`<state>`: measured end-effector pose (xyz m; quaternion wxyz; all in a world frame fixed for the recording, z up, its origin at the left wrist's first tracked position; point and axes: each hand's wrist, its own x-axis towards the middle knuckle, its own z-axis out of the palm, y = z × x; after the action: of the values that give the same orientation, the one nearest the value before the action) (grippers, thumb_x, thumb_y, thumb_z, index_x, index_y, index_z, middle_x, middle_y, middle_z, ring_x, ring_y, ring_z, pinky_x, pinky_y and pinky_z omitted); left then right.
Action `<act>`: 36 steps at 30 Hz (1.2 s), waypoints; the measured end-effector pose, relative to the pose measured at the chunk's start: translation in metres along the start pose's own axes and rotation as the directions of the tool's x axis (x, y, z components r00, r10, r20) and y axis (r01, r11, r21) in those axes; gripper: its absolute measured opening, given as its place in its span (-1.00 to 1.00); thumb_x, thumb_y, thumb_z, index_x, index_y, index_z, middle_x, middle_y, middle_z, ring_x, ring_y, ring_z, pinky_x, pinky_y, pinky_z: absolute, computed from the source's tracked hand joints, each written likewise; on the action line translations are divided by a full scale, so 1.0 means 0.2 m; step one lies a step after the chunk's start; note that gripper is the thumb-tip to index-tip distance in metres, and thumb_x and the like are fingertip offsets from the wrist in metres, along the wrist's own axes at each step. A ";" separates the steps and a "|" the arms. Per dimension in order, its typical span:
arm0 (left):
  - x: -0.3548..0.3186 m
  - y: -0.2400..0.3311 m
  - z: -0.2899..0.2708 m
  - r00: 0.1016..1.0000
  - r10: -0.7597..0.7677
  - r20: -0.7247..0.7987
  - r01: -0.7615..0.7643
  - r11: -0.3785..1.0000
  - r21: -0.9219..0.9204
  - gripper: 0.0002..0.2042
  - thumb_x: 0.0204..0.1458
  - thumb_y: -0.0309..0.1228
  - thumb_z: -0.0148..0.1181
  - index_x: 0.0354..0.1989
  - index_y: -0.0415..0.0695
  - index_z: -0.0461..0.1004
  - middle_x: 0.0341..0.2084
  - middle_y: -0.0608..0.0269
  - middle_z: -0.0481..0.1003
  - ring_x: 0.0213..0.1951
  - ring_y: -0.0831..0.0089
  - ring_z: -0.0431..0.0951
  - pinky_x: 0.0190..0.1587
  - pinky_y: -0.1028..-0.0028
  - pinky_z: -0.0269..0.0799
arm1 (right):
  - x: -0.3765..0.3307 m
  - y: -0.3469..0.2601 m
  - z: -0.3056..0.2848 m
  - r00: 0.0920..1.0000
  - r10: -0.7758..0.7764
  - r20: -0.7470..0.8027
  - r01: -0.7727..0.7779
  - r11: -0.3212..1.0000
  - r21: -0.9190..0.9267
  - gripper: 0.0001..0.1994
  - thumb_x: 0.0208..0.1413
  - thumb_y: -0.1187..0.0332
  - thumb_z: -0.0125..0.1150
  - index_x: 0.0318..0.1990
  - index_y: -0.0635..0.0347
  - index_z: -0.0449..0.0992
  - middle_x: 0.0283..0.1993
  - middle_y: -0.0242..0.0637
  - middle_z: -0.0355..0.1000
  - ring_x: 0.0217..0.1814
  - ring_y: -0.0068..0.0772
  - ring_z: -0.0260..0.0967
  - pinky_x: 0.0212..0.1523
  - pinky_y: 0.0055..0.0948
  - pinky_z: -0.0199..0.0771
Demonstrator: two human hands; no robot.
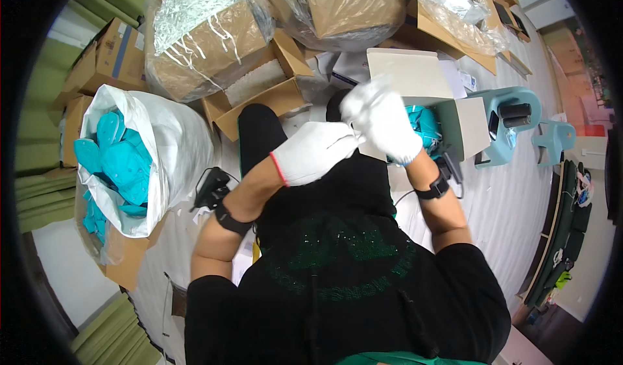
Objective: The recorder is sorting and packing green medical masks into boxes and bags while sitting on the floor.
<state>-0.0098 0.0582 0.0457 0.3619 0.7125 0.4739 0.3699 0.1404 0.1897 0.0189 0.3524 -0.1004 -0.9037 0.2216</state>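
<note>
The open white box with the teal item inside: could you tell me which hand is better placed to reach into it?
Probably the right hand: it hovers right beside the white box, while the left hand sits farther away.

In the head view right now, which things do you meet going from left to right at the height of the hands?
White bag of teal parts → black scanner-like device → left hand in a white glove → right hand, gloved, blurred → open white box → pale teal tape dispenser → small teal stool.

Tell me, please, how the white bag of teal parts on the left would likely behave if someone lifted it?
The white bag looks thin and crumpled, so it would probably sag and flop. It is piled full of teal parts, so likely heavy for a bag. Its mouth gapes open, so parts might spill if it tips.
</note>
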 end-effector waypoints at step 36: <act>-0.22 0.13 -0.44 0.711 -0.695 0.104 0.539 0.444 -0.716 -0.86 0.06 -0.49 -0.12 -0.54 -0.14 0.25 -0.64 0.33 0.25 -0.71 0.61 0.16 -0.69 0.58 0.03 | -0.53 0.21 -0.43 0.489 0.279 0.826 -0.749 -0.350 0.562 -0.69 0.17 0.35 0.13 0.04 0.24 0.40 -0.01 -0.21 0.44 -0.07 -0.50 0.43 -0.28 -0.60 0.46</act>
<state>-0.0888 0.0240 0.1003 0.6625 0.2519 0.5569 0.4330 0.2783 0.2191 -0.0069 -0.0050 -0.2072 -0.3556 0.9114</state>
